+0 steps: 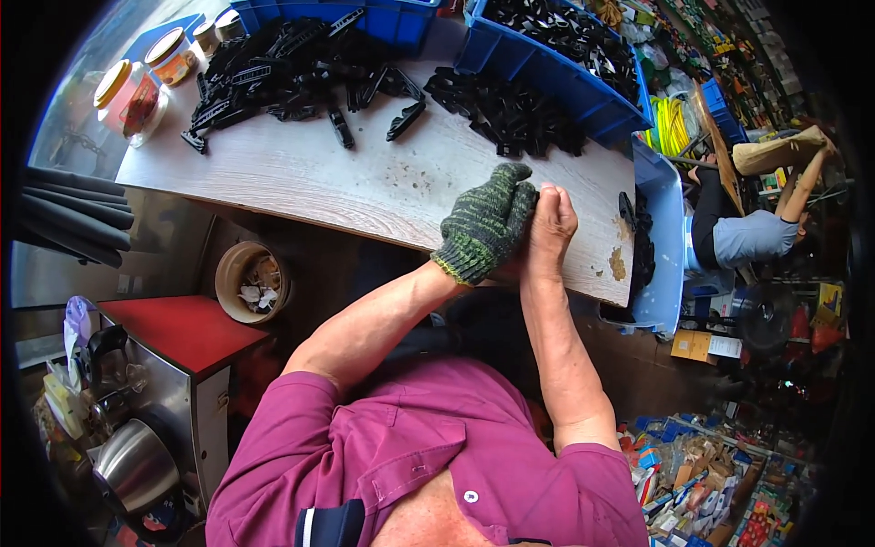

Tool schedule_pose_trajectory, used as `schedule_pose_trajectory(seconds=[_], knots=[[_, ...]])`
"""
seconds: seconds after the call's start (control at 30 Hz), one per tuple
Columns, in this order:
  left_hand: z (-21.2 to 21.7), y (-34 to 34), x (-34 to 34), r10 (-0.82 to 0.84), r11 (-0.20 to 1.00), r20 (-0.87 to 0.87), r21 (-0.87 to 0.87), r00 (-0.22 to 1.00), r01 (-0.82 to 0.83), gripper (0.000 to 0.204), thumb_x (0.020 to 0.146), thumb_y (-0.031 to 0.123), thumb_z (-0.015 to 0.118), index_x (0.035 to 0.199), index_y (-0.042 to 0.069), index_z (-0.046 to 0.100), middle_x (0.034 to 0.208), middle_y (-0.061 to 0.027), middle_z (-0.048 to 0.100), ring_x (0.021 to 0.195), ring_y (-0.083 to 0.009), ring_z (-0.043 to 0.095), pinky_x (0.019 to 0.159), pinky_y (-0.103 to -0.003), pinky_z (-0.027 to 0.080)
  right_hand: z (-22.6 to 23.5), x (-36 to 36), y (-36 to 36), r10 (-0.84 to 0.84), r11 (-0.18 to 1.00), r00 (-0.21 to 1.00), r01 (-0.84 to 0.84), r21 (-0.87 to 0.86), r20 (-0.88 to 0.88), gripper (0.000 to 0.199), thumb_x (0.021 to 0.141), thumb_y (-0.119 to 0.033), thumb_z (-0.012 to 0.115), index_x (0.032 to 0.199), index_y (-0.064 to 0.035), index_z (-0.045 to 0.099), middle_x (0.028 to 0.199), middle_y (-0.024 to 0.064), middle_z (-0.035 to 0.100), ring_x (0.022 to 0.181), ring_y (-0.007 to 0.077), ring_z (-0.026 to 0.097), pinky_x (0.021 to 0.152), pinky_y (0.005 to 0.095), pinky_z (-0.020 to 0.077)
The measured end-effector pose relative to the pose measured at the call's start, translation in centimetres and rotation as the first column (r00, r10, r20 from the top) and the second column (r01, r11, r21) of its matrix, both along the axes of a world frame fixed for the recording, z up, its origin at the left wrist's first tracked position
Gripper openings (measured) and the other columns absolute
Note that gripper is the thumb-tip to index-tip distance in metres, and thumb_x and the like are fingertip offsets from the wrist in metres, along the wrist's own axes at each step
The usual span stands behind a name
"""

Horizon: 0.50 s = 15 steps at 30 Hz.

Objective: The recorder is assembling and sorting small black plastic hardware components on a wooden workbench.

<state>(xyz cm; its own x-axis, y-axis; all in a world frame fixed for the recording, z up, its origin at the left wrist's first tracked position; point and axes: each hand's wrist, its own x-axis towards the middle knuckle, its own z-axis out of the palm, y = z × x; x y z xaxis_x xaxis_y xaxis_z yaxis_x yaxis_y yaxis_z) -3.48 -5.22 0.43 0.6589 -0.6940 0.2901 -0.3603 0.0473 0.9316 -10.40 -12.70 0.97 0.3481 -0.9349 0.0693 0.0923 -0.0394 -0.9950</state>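
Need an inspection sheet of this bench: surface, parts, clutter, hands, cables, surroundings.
Surface: pale wood-grain table, dark specks mid-top, brown patch near the right edge.
Work items: black plastic parts in a left pile and a right pile, toward the back.
Clutter: clear lidded jars at back left; round tan bucket with scraps below the front edge.
Hands: left hand in dark green knitted glove, right hand bare; together at the front edge, anything held is hidden.
Cables: bright yellow coil off to the right; cable or hose, cannot tell.
Surroundings: red-topped cabinet at left; another person at right.
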Motion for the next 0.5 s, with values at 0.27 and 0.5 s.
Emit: schedule_pose_trajectory(seconds=[0.27, 0.5], knots=[[0.4, 1.6, 5.5, 0.284, 0.942, 0.595, -0.027, 0.752, -0.335, 0.028, 0.089, 0.027, 0.069, 0.109, 0.007, 0.068, 0.105, -0.0145, 0.068, 0.094, -0.034, 0.064, 0.084, -0.046, 0.05, 0.6, -0.9, -0.4, 0.019, 0.965, 0.98, -0.07, 0.254, 0.199, 0.031, 0.098, -0.029, 0.053, 0.076, -0.0088, 0.05, 0.049, -0.0009, 0.036, 0.04, 0.0133, 0.043, 0.049, 0.0448, 0.0594], [-1.0, 3.9, 13.9, 0.089, 0.839, 0.857, 0.21, 0.507, -0.502, 0.029, 0.085, 0.023, 0.064, 0.113, 0.018, 0.068, 0.107, -0.0131, 0.065, 0.1, -0.0358, 0.059, 0.083, -0.051, 0.048, 1.7, -4.2, -8.4, -0.374, 0.853, 0.926, 0.321, 0.411, 0.053, 0.032, 0.094, -0.037, 0.058, 0.081, -0.0092, 0.046, 0.047, 0.0031, 0.03, 0.041, 0.0216, 0.045, 0.057, 0.0582, 0.0579]])
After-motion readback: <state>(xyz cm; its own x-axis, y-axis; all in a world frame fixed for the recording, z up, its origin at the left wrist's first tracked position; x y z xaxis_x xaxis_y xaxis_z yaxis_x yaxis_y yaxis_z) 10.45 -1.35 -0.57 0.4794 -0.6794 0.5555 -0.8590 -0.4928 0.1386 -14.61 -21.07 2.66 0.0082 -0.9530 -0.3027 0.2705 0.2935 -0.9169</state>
